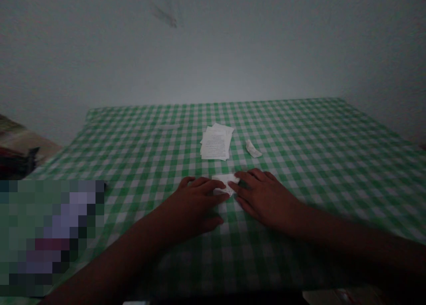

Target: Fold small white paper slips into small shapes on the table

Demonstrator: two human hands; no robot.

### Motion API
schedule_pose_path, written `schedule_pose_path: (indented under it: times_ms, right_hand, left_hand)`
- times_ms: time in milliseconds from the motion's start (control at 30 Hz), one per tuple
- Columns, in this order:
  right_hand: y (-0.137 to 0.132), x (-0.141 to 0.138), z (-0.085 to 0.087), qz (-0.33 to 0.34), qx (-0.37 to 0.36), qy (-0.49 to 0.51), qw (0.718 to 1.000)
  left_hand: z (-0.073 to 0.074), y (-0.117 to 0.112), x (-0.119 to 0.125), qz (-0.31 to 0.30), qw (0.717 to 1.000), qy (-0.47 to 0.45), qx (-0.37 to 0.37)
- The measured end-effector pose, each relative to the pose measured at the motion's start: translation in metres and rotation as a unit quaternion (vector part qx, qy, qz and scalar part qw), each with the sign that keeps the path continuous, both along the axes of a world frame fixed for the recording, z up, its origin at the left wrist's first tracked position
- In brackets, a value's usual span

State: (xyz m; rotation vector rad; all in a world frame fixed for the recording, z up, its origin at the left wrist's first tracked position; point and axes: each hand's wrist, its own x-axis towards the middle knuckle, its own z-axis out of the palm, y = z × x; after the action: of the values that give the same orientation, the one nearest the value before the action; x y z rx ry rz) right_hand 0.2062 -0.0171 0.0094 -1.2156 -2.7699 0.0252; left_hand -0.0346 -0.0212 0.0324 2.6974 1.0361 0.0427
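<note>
A small piece of white paper lies on the checked tablecloth between my two hands, its near part creased or folded. From the left, my left hand rests with its fingers stretched out, the fingertips touching the paper's left side and near edge. My right hand lies over the paper's right side, palm down and fingers spread. Both hands press on the paper rather than grip it. The fingers cover parts of the sheet, so its full shape is hidden.
Beyond my hands lies a loose stack of printed sheets. Right of it is a crumpled strip of white paper. The green and white checked tablecloth reaches to the wall. A blurred-out patch covers something at the left.
</note>
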Motion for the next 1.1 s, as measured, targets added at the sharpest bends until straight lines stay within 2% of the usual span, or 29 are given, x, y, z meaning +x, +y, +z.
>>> schedule_pose_path:
  times_ms: [667,1100]
  right_hand:
    - [-0.0043,-0.0007,-0.0016,0.011,-0.006,0.024,1.0]
    - [-0.0076,-0.0014,0.0,-0.011,0.002,0.014,1.0]
  left_hand:
    - [0.0031,-0.0032,0.0033,0.006,1.0,0.009,-0.004]
    - [0.0013,-0.0056,0.0053,0.001,1.0,0.004,0.006]
